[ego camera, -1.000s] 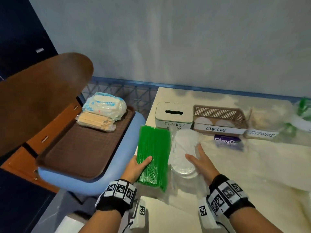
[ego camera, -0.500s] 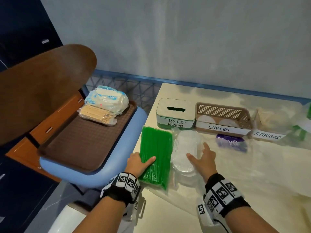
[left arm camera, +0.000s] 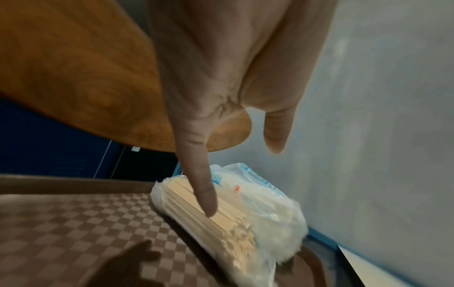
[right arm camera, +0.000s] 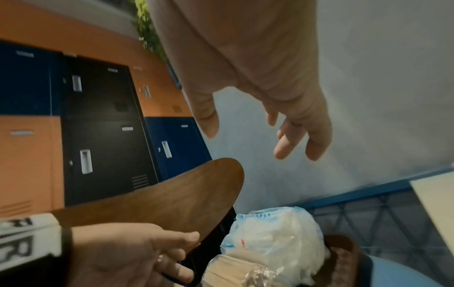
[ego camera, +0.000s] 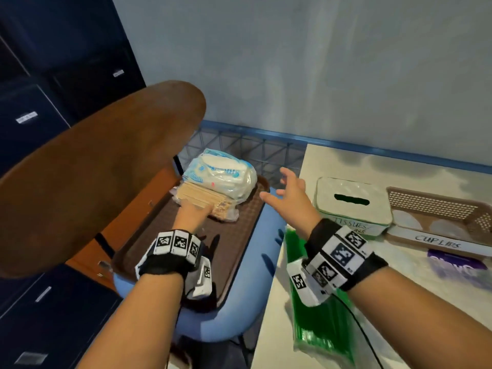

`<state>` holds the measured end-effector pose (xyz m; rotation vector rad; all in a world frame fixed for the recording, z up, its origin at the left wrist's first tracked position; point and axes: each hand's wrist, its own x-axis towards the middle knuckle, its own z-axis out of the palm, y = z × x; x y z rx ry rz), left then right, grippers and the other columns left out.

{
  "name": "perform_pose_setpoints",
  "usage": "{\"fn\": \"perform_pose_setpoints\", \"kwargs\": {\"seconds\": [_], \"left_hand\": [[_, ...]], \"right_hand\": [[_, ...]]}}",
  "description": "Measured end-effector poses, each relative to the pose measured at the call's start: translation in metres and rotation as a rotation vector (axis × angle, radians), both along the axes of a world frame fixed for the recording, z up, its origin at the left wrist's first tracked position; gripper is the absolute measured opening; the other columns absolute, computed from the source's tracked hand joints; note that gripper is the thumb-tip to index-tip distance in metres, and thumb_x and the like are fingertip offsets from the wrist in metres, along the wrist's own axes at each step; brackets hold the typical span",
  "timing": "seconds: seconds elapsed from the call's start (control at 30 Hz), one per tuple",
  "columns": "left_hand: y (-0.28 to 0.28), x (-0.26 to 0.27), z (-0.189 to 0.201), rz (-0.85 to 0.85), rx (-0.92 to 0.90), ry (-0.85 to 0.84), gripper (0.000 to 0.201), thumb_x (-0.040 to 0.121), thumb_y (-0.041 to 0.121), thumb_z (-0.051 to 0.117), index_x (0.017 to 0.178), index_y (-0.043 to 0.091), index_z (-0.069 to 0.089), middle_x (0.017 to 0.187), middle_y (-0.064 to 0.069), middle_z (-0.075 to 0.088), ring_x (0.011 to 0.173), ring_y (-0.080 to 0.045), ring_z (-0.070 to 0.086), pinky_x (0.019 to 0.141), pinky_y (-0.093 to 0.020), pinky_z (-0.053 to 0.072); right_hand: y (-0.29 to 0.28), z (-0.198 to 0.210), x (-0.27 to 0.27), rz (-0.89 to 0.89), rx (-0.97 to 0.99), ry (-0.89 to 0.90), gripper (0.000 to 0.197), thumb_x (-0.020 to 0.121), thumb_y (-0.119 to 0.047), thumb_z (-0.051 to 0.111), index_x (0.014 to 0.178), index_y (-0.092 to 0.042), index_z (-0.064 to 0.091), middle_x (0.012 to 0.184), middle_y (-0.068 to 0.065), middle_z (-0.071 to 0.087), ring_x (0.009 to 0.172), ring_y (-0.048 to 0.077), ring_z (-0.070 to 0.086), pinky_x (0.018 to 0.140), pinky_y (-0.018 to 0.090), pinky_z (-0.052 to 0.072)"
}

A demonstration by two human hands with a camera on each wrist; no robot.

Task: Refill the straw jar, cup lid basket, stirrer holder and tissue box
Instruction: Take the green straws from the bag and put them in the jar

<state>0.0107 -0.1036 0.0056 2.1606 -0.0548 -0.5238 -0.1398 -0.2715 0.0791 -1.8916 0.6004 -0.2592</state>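
A clear pack of wooden stirrers (ego camera: pixel 202 199) lies on the brown tray (ego camera: pixel 170 251), with a soft tissue pack (ego camera: pixel 223 178) leaning behind it. My left hand (ego camera: pixel 195 210) reaches onto the stirrer pack (left arm camera: pixel 221 219); its straight forefinger touches the top of the pack in the left wrist view. My right hand (ego camera: pixel 286 189) hovers open with spread fingers just right of the tissue pack (right arm camera: pixel 275 233), holding nothing. The green straw pack (ego camera: pixel 319 310) lies on the table under my right wrist. The white tissue box (ego camera: pixel 351 206) and the cup lid basket (ego camera: pixel 439 217) stand behind it.
The tray sits on a blue padded seat (ego camera: pixel 239 310). A brown wooden panel (ego camera: pixel 93 177) overhangs the tray's left side. Blue, black and orange lockers (right arm camera: pixel 98 136) stand at the left. A purple packet (ego camera: pixel 458 265) lies in front of the basket.
Both hands have left the straw pack and the lid pack on the table and moved left toward the tray. The left hand now touches the stirrer pack.
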Motion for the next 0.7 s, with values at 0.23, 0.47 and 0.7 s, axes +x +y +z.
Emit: {"fn": "perform_pose_setpoints", "kwargs": {"seconds": [0.23,0.47,0.7], "left_hand": [[-0.001,0.075,-0.026,0.423,-0.250,0.343,0.087,0.078,0.037,0.072,0.140,0.010,0.017,0.141,-0.018,0.033,0.127,-0.035,0.044,0.052,-0.036,0.058],[-0.014,0.087,-0.064,0.443,-0.349,0.521,0.071,0.076,0.032,0.075,0.130,0.006,0.037,0.134,-0.013,0.041,0.115,-0.031,0.047,0.051,-0.038,0.057],[-0.012,0.093,-0.077,0.403,-0.454,0.543,0.050,0.083,0.031,0.067,0.126,0.013,0.048,0.124,-0.004,0.055,0.111,-0.024,0.052,0.071,-0.037,0.053]], "right_hand": [[0.009,-0.033,0.152,0.029,-0.270,0.215,0.085,0.082,-0.036,0.068,0.146,-0.009,0.019,0.146,0.015,0.019,0.134,0.032,0.030,0.113,0.039,0.028],[-0.005,-0.067,0.220,0.183,-0.518,0.531,0.118,0.067,-0.062,0.070,0.150,-0.015,0.000,0.158,0.010,-0.004,0.146,0.027,0.005,0.113,0.055,0.015],[-0.020,-0.084,0.236,0.225,-0.518,0.683,0.129,0.065,-0.064,0.071,0.148,-0.014,-0.013,0.153,0.012,0.026,0.137,0.029,0.034,0.110,0.051,0.028]]}}
